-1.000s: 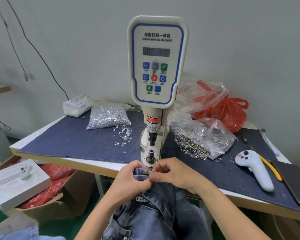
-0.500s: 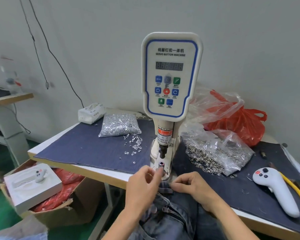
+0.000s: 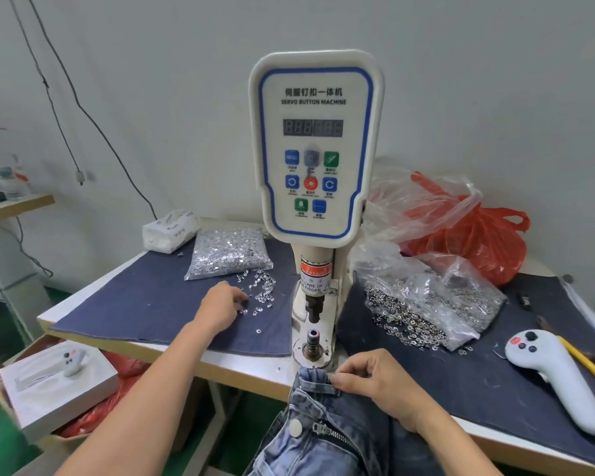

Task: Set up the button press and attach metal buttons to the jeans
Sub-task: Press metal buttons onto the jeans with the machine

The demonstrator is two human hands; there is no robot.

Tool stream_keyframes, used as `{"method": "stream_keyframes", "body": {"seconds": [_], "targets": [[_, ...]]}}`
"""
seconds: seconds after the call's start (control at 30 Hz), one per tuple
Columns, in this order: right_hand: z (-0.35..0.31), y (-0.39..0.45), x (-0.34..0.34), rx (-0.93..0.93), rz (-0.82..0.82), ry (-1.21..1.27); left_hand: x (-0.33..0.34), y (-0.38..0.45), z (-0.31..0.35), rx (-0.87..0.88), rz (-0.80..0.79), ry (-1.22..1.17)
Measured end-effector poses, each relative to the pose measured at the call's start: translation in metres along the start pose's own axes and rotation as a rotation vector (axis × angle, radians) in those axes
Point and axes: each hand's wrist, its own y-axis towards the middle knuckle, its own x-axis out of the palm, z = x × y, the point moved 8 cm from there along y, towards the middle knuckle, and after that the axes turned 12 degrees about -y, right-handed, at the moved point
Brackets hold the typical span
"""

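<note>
A: So, handling notes. The jeans (image 3: 327, 431) hang off the table's front edge at 6 o'clock from the button press (image 3: 315, 187). Denim is soft and floppy, moderately heavy; the waistband is the stiffest part, so hold there. The right hand (image 3: 375, 383) does exactly that, fingers curled and pinching the waistband edge just below the lower die (image 3: 312, 341).

B: And the small parts?

A: Loose tacks (image 3: 260, 297) lie on the dark cloth at 10 o'clock from the die. Light, hard, probably slippery and prone to rolling; best picked singly by the head. The left hand (image 3: 222, 304) rests at their edge, fingers bent down onto them; whether 1 is already pinched, I cannot tell.

B: Counts?

A: 1 press, 1 pair of jeans, 1 button (image 3: 295, 427) already showing on the fly. 2 clear bags: tacks (image 3: 229, 252) at 10 o'clock, button caps (image 3: 426, 304) at 3 o'clock. Loose tacks are too small and many to count. 2 hands, both busy.
</note>
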Motion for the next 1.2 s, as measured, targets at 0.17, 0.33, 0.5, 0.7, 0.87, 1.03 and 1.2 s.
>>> {"method": "stream_keyframes", "body": {"seconds": [0.17, 0.33, 0.5, 0.7, 0.87, 1.03, 1.2], "targets": [[-0.001, -0.001, 0.0, -0.003, 0.007, -0.002, 0.0, 0.001, 0.003, 0.011, 0.007, 0.016], [-0.001, 0.0, 0.0, -0.009, 0.013, 0.0, -0.004, -0.007, 0.004, 0.038, 0.038, -0.011], [0.0, -0.001, 0.0, -0.003, 0.009, 0.002, -0.002, -0.01, 0.004, 0.066, 0.016, -0.012], [0.0, -0.002, 0.0, 0.001, 0.011, 0.008, -0.003, -0.016, 0.009, 0.108, 0.048, -0.008], [0.0, -0.002, -0.001, 0.003, 0.011, 0.003, -0.001, -0.02, 0.013, 0.128, 0.044, 0.002], [0.0, -0.002, 0.0, -0.001, 0.008, 0.005, -0.02, -0.026, 0.016, 0.097, 0.207, -0.124], [0.002, -0.001, -0.001, -0.006, 0.007, 0.01, -0.043, -0.049, 0.035, 0.115, 0.348, -0.462]]}}
